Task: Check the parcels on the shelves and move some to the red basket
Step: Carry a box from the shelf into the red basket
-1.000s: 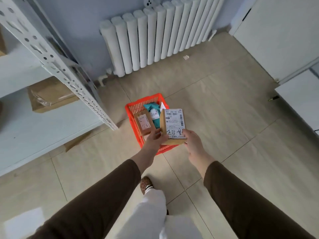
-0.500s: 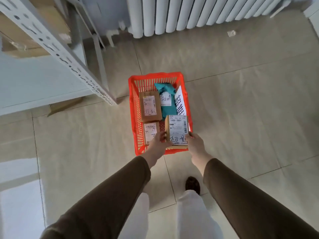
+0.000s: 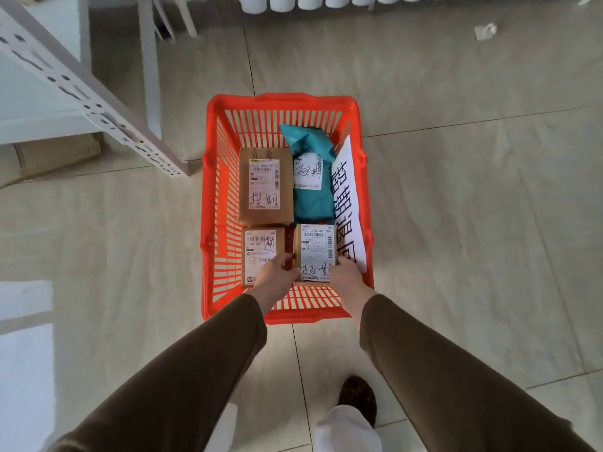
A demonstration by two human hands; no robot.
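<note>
A red basket [image 3: 287, 102] stands on the tiled floor [image 3: 456, 207], and everything here is placed by it. Inside its near right corner sits a small brown box [image 3: 315, 252] with a white label facing up, handwriting across the label's lower part. The left hand [image 3: 277, 275] grasps the box's left edge, fingers curled against its side; the right hand [image 3: 344, 275] grasps the right edge the same way, fingertips over the box's corner. Both arms reach in over the basket's near wall in brown sleeves. Whether the box already rests on the basket's bottom cannot be told.

Just left of that box, in the basket's near left corner, lies a second box [image 3: 261, 252] with a label and a black scrawl. Behind it, in the far left part, lies a larger box [image 3: 265, 185], also labelled and marked by hand. In the far right part lies a teal bag [image 3: 310, 171] with a white label, touching the larger box. Along the basket's right wall leans a white sign [image 3: 347, 203] with big black characters.

Left of the basket stands a white shelf post [image 3: 98, 106] with punched holes, and flat cardboard [image 3: 49, 158] lies under the shelf. Beyond the basket's far wall runs a white radiator [image 3: 326, 0]. On the floor far right of it lies a paper scrap [image 3: 485, 30]. Nearer than the basket, a dark shoe [image 3: 357, 399] shows below a white trouser leg.
</note>
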